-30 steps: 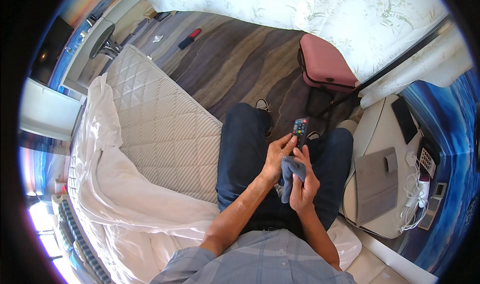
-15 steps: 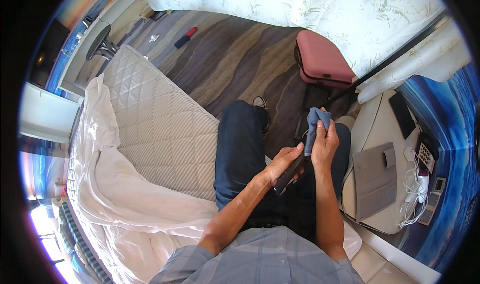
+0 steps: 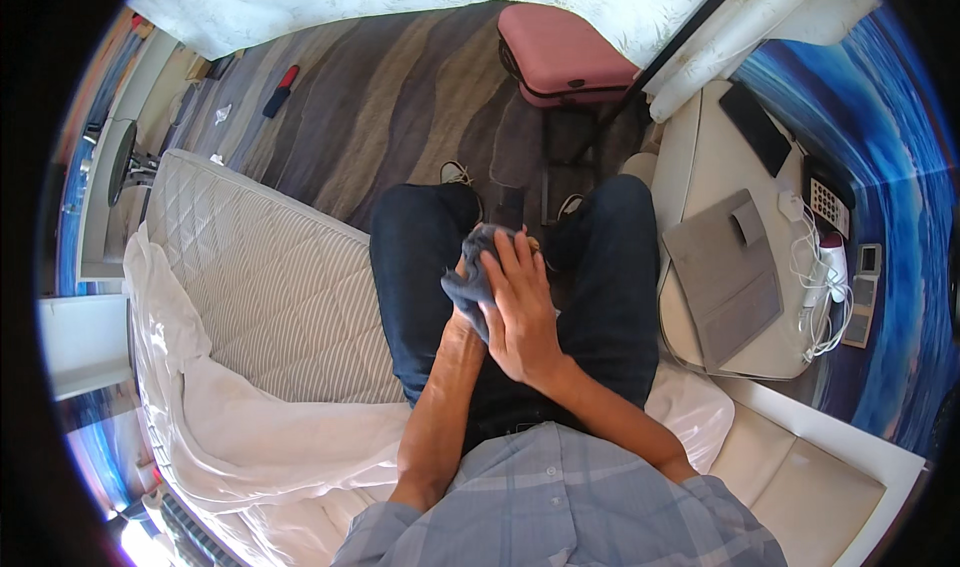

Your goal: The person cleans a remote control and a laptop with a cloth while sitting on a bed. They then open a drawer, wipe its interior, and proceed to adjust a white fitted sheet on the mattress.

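Observation:
Over my lap, both hands meet around a grey-blue cloth (image 3: 466, 287). My right hand (image 3: 522, 312) lies across the top, its fingers stretched over the cloth and pressing it down. Beneath it is my left hand (image 3: 464, 323), with mostly the heel and wrist showing; its fingers are hidden by the cloth and the other hand. A dark long object (image 3: 510, 205) shows just beyond my fingertips, and its kind is not clear. It appears to run under the cloth into my left hand.
On the right, a pale rounded table (image 3: 690, 147) bears a grey folder (image 3: 728, 277), a black tablet-like slab (image 3: 755, 127), a telephone (image 3: 828, 205) and tangled white cables. A pink suitcase (image 3: 570, 52) rests on a dark rack ahead. The quilted mattress (image 3: 270, 287) lies left.
My right hand has come left and over my left hand, bringing the cloth onto it. Earlier the dark object showed plainly in my left hand; now it is mostly covered. The view has shifted.

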The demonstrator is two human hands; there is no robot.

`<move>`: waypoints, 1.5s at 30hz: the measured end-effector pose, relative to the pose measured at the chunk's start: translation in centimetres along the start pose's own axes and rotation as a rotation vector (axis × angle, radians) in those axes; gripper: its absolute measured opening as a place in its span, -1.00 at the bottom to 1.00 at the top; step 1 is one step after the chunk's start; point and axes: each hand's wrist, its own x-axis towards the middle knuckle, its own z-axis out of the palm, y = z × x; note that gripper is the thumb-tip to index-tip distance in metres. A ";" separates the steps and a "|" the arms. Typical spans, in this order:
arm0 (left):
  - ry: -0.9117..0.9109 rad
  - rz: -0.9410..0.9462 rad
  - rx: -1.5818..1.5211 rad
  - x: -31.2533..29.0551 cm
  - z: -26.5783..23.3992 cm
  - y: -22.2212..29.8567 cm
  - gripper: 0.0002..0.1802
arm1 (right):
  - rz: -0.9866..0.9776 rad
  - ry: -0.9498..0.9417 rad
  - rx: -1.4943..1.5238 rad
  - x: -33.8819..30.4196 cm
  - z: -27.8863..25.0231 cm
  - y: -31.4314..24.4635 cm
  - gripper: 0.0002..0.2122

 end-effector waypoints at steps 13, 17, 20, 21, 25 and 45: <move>-0.199 0.351 -0.077 -1.1 1.7 -1.4 -0.23 | -0.005 -0.030 0.124 1.1 1.8 -0.8 -0.48; 0.134 -0.087 -0.055 1.1 2.2 1.9 -0.24 | -0.007 -0.012 0.148 -2.5 1.7 -0.5 -0.55; 0.067 -0.102 -0.102 1.8 3.0 2.3 -0.26 | -0.041 0.000 0.199 -2.9 0.7 -0.2 -0.54; 0.081 -0.103 -0.083 2.1 3.4 2.4 -0.34 | -0.062 0.000 0.202 -3.4 0.2 0.0 -0.54; 0.301 -0.071 -0.021 3.5 5.2 1.8 -0.43 | -0.075 0.041 0.217 -4.7 -1.4 1.3 -0.52; 0.220 -0.340 1.014 10.8 13.5 -13.0 -0.49 | 0.595 0.619 -0.722 -8.9 -20.0 14.3 -0.57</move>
